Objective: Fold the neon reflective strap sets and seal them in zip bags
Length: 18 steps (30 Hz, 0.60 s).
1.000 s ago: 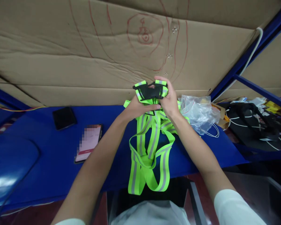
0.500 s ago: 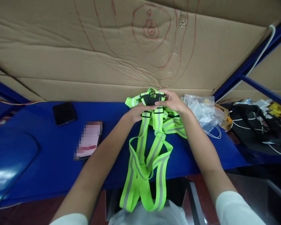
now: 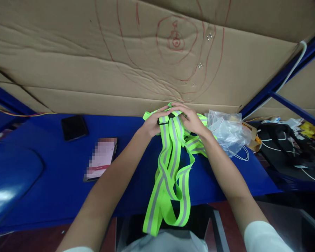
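Note:
A neon-green reflective harness (image 3: pixel 174 147) with grey stripes lies over the blue table, its lower loops hanging past the front edge. Both of my hands close around its top end, near the back of the table. My left hand (image 3: pixel 154 123) grips the straps from the left, beside a black slide buckle (image 3: pixel 163 122). From the right, my right hand (image 3: pixel 190 119) wraps over the bunched straps, fingers reaching toward the left hand. Most of the black part between the hands is hidden. More green strap lies beneath my right forearm.
A phone with a lit screen (image 3: pixel 101 157) and a dark flat device (image 3: pixel 74 127) lie to the left. Clear plastic bags (image 3: pixel 227 131) sit at the right, near a black bag (image 3: pixel 286 147). Cardboard (image 3: pixel 120 77) with red rings walls the back. A chair arm (image 3: pixel 219 227) stands below the table edge.
My hands have drawn closer together over the harness top, covering the black piece. The straps below have gathered into a narrower bundle. The camera view has tilted slightly.

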{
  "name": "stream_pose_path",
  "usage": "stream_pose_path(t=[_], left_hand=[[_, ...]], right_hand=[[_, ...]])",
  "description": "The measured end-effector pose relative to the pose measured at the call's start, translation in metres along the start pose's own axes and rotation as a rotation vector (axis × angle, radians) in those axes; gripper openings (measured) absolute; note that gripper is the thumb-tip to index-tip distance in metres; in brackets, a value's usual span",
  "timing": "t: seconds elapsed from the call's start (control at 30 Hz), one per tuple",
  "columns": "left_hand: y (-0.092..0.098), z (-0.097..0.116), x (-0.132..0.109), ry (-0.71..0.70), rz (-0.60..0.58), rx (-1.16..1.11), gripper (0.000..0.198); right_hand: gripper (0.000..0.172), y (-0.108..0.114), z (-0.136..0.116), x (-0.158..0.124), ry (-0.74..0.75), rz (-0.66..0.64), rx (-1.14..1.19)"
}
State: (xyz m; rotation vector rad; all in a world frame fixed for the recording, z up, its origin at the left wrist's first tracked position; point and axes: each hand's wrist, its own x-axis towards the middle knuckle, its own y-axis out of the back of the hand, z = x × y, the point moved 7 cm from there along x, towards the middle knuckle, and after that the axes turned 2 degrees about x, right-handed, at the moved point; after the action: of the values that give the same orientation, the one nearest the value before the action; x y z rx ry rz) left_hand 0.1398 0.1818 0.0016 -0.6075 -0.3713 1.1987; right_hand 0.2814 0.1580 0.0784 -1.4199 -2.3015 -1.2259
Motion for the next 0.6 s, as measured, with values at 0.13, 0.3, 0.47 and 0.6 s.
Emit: stream_pose_path(t=[0.13,0.3,0.47,0.6], left_hand=[[0.006,0.013,-0.006,-0.01,0.021,0.064,0.077],[-0.015,0.034,-0.023,-0.147,-0.067,0.227,0.068],[-0.032,0.038,-0.028,-0.311,-0.057,0.249,0.055],[-0.031,0.04,-0.025,-0.371,-0.032,0.255,0.056]], right_hand=[[0.063,-0.01,-0.003,-0.002,-0.126,-0.203,0.212],[0.073,-0.015,0.016,0.0,-0.352,0.098,0.363],[0.069,-0.033,0.016,0.001,-0.326,0.076,0.334],[0.063,-0.039,0.016,-0.001,-0.399,0.064,0.478]])
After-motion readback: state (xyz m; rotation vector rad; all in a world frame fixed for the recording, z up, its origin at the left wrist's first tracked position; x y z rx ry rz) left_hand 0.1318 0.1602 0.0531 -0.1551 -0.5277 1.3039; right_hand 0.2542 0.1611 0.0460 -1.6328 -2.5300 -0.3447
